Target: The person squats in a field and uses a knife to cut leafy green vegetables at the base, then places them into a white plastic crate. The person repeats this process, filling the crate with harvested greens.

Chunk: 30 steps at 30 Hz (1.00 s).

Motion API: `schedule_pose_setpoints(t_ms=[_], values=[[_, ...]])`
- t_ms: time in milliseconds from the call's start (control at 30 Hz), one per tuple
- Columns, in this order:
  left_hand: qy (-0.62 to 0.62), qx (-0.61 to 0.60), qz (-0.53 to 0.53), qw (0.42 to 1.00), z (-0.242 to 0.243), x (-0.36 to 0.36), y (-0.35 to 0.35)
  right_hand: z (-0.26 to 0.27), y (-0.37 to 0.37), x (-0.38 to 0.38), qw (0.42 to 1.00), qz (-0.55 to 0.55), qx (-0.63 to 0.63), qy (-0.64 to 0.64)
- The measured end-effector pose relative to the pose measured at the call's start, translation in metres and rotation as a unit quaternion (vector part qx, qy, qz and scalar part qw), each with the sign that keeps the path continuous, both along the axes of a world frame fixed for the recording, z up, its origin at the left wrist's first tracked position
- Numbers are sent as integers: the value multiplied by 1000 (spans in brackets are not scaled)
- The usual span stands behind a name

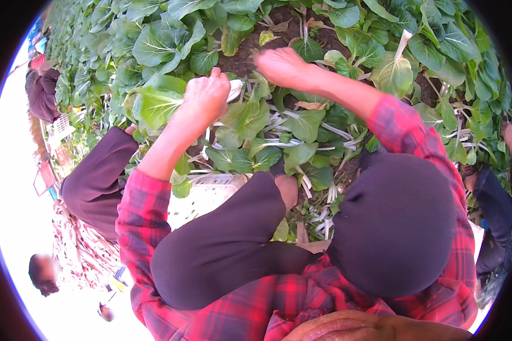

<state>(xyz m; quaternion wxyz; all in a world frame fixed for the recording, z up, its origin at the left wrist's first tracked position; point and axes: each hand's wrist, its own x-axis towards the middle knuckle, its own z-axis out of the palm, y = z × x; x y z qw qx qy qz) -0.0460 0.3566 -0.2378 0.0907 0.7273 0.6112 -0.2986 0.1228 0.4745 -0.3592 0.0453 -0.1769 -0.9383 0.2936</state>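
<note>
My left hand (207, 94) is closed around a leafy green with a white stem (234, 90); its broad leaves (160, 102) stick out to the left of the wrist. To the right, my right hand (280, 65) is held over the soil, its fingers curled and blurred; whether they hold anything is not clear. Between and below the hands lie pulled leafy greens (305, 123) with white stalks, in a loose heap. A yellowing leaf (268, 37) rests on the bare soil just above my right hand.
Dense rows of leafy greens (153, 47) grow ahead. A white perforated plastic crate (205, 192) stands beside my left knee. Cut stalks (324, 221) litter the ground between my legs. A person in dark trousers (98, 183) crouches close on the left; another person (495, 213) is at the far right.
</note>
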Motion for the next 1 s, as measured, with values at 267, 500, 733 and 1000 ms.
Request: schedule_pose_setpoints(t_ms=[267,500,733,1000], values=[[82,41,28,995,-19,-76,22,-34,43,-31,961,-226,-160,12],[92,92,4,992,-25,-100,-18,-42,19,-54,937,-137,-318,-49],[73,3,-95,993,-29,-40,22,-61,6,-90,936,-178,-304,-2],[173,34,27,984,-25,-103,32,-53,3,-99,951,-150,-268,25]])
